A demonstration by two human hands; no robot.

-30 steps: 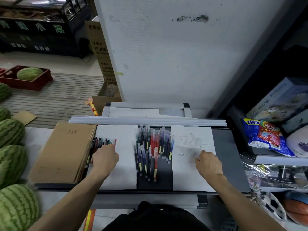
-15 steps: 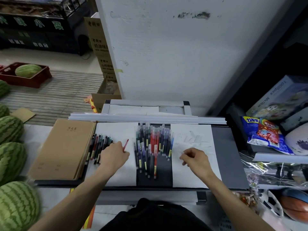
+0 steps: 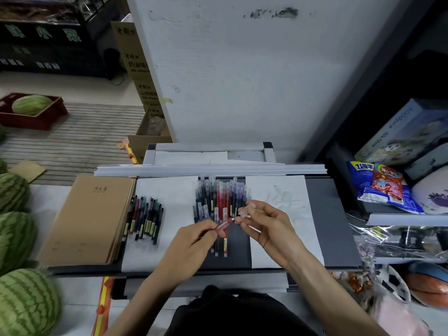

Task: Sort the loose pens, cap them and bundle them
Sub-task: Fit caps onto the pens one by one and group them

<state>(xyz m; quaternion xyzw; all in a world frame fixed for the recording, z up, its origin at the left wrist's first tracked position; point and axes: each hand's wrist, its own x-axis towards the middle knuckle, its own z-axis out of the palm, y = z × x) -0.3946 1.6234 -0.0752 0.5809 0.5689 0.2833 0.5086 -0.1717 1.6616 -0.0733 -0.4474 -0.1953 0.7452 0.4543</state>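
Pen point(image 3: 224, 225) is light and stiff: your left hand point(image 3: 191, 246) pinches it near the tip, your right hand point(image 3: 266, 226) pinches the slippery cap point(image 3: 246, 210) at 1 o'clock.

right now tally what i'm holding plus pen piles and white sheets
red pen in left hand: 1
clear cap in right hand: 1
pen piles: 2, left pile, middle pile
white sheets: 2, left sheet, right sheet
total: 6

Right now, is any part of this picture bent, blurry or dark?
Head view: the wide lens bows the wall edges outward; the lower right corner is smeared; the pen and cap at centre look fairly sharp; the right shelves lie in shadow.
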